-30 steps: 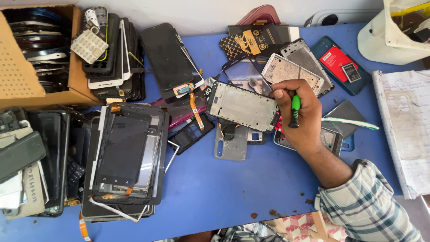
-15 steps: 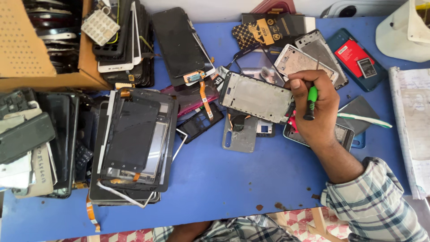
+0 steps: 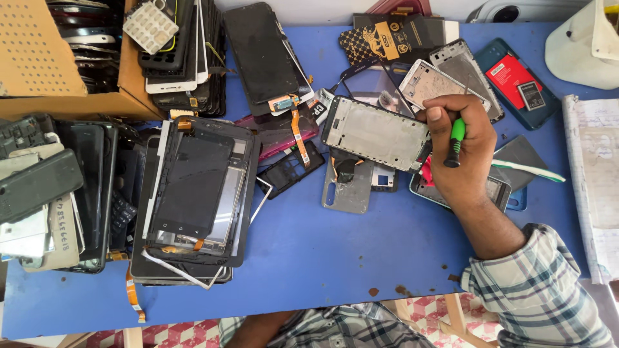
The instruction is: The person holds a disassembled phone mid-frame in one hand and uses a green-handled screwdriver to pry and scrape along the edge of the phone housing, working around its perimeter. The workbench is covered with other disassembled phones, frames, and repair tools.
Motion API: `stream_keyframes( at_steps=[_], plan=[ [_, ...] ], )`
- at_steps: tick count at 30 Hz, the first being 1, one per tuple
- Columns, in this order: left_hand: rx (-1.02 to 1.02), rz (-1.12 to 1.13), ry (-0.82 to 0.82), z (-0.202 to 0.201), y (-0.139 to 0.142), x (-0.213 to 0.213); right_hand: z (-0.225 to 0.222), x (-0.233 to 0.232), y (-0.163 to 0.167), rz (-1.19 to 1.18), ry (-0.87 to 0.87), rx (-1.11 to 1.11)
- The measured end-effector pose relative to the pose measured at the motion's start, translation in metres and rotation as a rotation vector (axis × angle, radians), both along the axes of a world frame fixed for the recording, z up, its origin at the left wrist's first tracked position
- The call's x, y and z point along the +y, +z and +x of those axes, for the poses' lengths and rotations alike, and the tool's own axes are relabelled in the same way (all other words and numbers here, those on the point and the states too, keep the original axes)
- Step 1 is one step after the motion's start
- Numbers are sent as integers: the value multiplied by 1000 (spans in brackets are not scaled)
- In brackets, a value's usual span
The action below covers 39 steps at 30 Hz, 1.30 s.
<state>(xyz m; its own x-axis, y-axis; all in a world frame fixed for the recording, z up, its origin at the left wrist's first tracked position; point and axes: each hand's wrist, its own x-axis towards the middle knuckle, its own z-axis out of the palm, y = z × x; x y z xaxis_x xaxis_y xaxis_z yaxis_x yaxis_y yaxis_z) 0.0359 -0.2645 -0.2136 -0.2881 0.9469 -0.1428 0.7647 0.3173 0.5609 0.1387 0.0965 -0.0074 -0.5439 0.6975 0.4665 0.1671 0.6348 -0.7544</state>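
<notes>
My right hand point(image 3: 465, 153) rests over a heap of phone parts at the right middle of the blue table point(image 3: 335, 251). Its fingers are closed around a green-handled screwdriver point(image 3: 456, 140) that points downward. The thumb presses on the right end of a silver phone middle frame point(image 3: 374, 132), which lies flat across other parts. A grey back plate point(image 3: 348, 183) sits just below that frame. My left hand is out of sight; only a bit of arm shows at the bottom edge.
A stack of dark screens and frames point(image 3: 193, 193) fills the left middle. A cardboard box point(image 3: 39, 64) with parts stands at the back left. A teal phone with a red battery point(image 3: 516, 80), a toothbrush point(image 3: 529, 170) and papers point(image 3: 596, 174) lie to the right.
The view has drifted, so everything sits a little further right and higher in the picture. My right hand keeps the screwdriver and stays at the frame's right end.
</notes>
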Motion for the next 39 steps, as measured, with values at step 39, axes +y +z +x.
stream_keyframes(
  at_steps=[39],
  plan=[
    [257,167,378,-51,45,-9,18,-6,-8,273,67,113]
  ],
)
